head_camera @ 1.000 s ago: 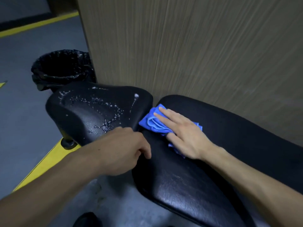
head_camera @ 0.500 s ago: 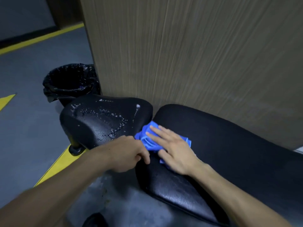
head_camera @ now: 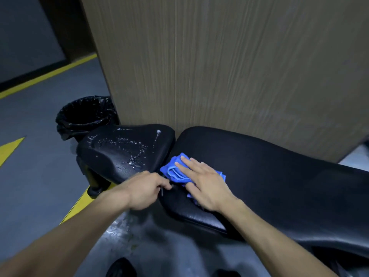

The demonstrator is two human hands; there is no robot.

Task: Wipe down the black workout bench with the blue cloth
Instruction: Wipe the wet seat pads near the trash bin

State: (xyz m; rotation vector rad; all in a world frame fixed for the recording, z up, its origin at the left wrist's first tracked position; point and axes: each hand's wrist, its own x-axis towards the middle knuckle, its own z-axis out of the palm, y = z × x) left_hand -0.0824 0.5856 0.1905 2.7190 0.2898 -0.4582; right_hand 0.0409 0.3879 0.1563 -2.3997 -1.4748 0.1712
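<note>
Right hand [head_camera: 203,184] flat on blue cloth [head_camera: 173,172], barely shifted at long pad's [head_camera: 279,176] end by the gap; left hand [head_camera: 143,188] curled, contents unclear; wet seat pad [head_camera: 123,152] unwiped.

Black padded worktop [head_camera: 279,176]: blue cloth [head_camera: 173,172] lies at its near end; water droplets [head_camera: 131,150] across the adjoining seat pad [head_camera: 111,156].
</note>
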